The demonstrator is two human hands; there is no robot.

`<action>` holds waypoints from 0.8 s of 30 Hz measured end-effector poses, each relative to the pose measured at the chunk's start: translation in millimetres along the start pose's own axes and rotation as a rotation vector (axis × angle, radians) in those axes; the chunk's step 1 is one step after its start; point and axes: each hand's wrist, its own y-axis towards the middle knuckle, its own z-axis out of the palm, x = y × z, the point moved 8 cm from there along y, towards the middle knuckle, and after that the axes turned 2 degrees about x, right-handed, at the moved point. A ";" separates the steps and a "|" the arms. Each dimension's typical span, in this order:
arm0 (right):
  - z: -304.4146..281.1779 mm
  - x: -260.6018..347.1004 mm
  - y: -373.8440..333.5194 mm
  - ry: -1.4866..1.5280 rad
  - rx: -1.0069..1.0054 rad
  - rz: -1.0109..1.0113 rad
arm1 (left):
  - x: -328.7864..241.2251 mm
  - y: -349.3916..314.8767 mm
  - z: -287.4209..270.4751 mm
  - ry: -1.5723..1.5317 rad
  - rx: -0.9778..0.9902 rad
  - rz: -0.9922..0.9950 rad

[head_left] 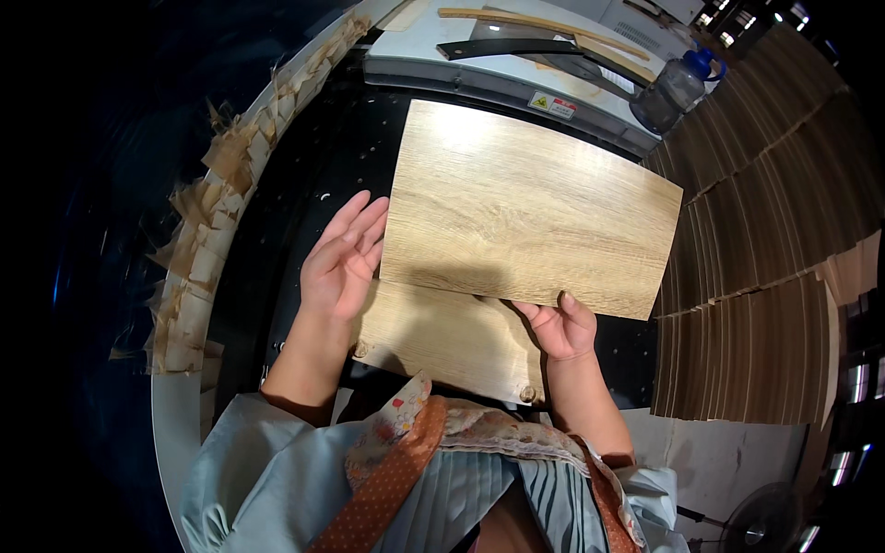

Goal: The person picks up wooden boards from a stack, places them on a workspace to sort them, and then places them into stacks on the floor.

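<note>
A light wood-grain panel [530, 207] is tilted up in front of me, glossy where light strikes its far edge. My right hand [560, 327] grips its near edge, thumb on top and fingers underneath. Beside the panel's left edge is my left hand [346, 263], palm up with the fingers stretched out; whether the fingertips touch the edge I cannot tell. Closer to my body lies a second wood-grain panel [452, 336], partly covered by the first. Round marks or fittings show at its two near corners.
Underneath is a black work surface [295, 194] with small dots. Stacked brown boards [737, 359] rise on the right. Torn brown tape pieces [226, 157] line the left rail. On a white machine top [396, 64] at the back are strips [516, 46] and a blue-lidded bottle [666, 97].
</note>
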 end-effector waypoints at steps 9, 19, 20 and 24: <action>-3.6 -14.0 25.8 0.003 -0.237 0.058 | -11.3 13.8 35.2 1.221 0.123 0.193; 10.0 -57.1 69.0 0.130 -0.351 0.124 | 73.2 31.2 98.8 2.293 0.689 0.481; 13.7 -57.9 70.6 0.130 -0.376 0.128 | 71.8 36.2 97.9 2.259 0.702 0.455; 20.9 -53.2 79.3 0.047 -0.350 0.140 | 55.3 60.4 100.3 2.110 0.709 0.530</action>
